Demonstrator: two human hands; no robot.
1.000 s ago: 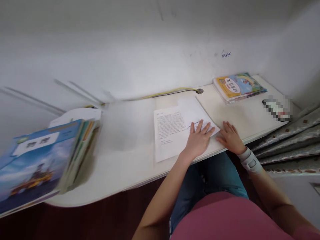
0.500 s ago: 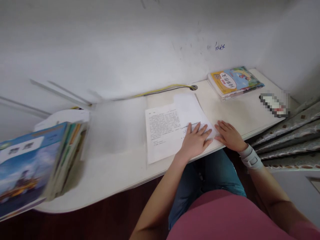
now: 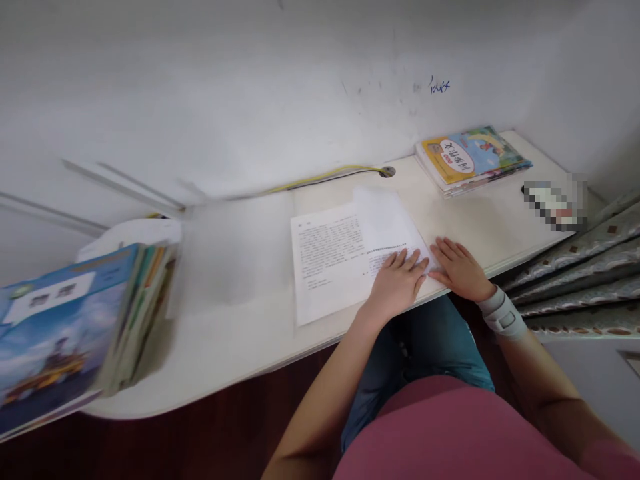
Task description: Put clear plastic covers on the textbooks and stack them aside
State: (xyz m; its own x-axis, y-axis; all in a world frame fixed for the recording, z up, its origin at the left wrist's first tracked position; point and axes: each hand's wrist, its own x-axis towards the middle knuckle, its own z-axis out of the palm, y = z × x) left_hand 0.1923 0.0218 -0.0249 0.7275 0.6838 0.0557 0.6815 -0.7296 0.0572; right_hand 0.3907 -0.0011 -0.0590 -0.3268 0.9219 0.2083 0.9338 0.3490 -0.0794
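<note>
- A white printed sheet (image 3: 325,260) lies flat and slightly askew near the front edge of the desk (image 3: 240,333), with dense small text in its upper half.
- A second sheet (image 3: 383,220), also white, overlaps its right side, with a few printed lines low down.

book stack (image 3: 75,327) cut off left, pixelated object (image 3: 554,202)

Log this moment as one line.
left hand: flat on printed sheets | right hand: flat at their right edge | book stack: left end of desk | thin books: far right
</note>
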